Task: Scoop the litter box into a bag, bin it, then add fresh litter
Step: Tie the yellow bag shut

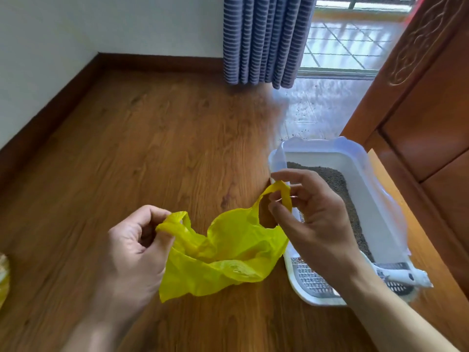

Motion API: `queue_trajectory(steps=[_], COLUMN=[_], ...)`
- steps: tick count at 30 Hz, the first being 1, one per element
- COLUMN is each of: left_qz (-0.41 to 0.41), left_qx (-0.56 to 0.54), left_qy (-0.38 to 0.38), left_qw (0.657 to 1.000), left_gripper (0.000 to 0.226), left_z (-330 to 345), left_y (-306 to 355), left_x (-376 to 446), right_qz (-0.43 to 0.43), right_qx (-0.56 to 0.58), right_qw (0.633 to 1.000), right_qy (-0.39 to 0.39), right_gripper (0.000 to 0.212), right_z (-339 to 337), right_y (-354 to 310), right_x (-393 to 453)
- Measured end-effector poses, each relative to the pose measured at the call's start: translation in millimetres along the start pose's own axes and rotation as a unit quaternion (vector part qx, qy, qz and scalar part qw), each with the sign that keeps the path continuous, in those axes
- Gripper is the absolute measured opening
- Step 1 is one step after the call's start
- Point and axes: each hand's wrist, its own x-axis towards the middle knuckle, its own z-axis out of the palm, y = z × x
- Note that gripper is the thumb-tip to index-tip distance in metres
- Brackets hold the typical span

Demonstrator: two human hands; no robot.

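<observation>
- No brand, label or readable writing shows on any object in view.
- The left hand, back toward the camera, has thumb and fingers curled, pinching one handle loop of the yellow plastic bag.
- The right hand is raised higher, palm turned inward, thumb and fingertips pinching the other handle loop, the remaining fingers loosely bent.
- The bag hangs crumpled between both hands, above the wooden floor.
- The white litter box, holding grey litter, sits on the floor just right of the bag, beside a wooden cabinet.
- A white-handled scoop rests at the box's near end.
</observation>
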Motion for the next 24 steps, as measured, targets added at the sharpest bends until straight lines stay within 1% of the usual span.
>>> queue_trajectory(steps=[2, 4, 6, 8, 9, 11, 13, 14, 15, 17, 18, 20, 23, 24], left_qz=[-0.009, -0.01, 0.004, 0.019, 0.025, 0.016, 0.003, 0.0, 0.005, 0.03, 0.035, 0.033, 0.03, 0.018], left_qx=[-0.027, -0.036, 0.023, 0.126, 0.163, 0.181, 0.2, 0.216, 0.239, 0.29, 0.299, 0.288, 0.254, 0.231], left_qy=[0.006, -0.006, -0.016, -0.03, -0.046, -0.104, -0.156, -0.161, -0.148, -0.095, -0.066, -0.036, -0.026, -0.013], left_qw=[1.0, 0.999, 1.0, 0.991, 0.985, 0.978, 0.967, 0.963, 0.96, 0.952, 0.951, 0.956, 0.966, 0.973], left_gripper=[0.04, 0.042, 0.052, 0.071, 0.08, 0.089, 0.083, 0.076, 0.069, 0.052, 0.041, 0.02, 0.009, 0.014], left_z=[-1, -6, -12, -19, -23, -26, -22, -18, -14, -7, -6, -7, -12, -14], left_y=[-2, -4, -8, -9, -9, -5, -2, -2, -3, -7, -9, -13, -16, -18], left_x=[-1, -1, -1, 3, 6, 15, 25, 28, 30, 30, 29, 27, 20, 18], right_qz=[0.009, 0.011, 0.02, 0.037, 0.047, 0.077, 0.108, 0.12, 0.13, 0.14, 0.139, 0.134, 0.125, 0.126], right_qx=[-0.009, -0.046, -0.088, -0.101, -0.095, -0.06, -0.032, -0.024, -0.014, 0.003, 0.005, -0.012, -0.04, -0.034], right_qw=[1.0, 0.998, 0.995, 0.992, 0.99, 0.986, 0.979, 0.977, 0.976, 0.976, 0.977, 0.979, 0.981, 0.981], right_qy=[-0.016, -0.029, -0.042, -0.068, -0.088, -0.134, -0.168, -0.176, -0.176, -0.165, -0.16, -0.152, -0.145, -0.143], right_gripper=[0.046, 0.054, 0.061, 0.07, 0.076, 0.088, 0.089, 0.086, 0.083, 0.076, 0.073, 0.069, 0.061, 0.055], right_z=[-1, -3, -4, -2, 0, 5, 13, 17, 21, 27, 30, 34, 37, 37], right_y=[2, 6, 11, 18, 22, 30, 38, 42, 45, 49, 49, 46, 46, 45], right_x=[-2, -4, -6, -6, -7, -7, -7, -9, -10, -13, -14, -16, -18, -18])
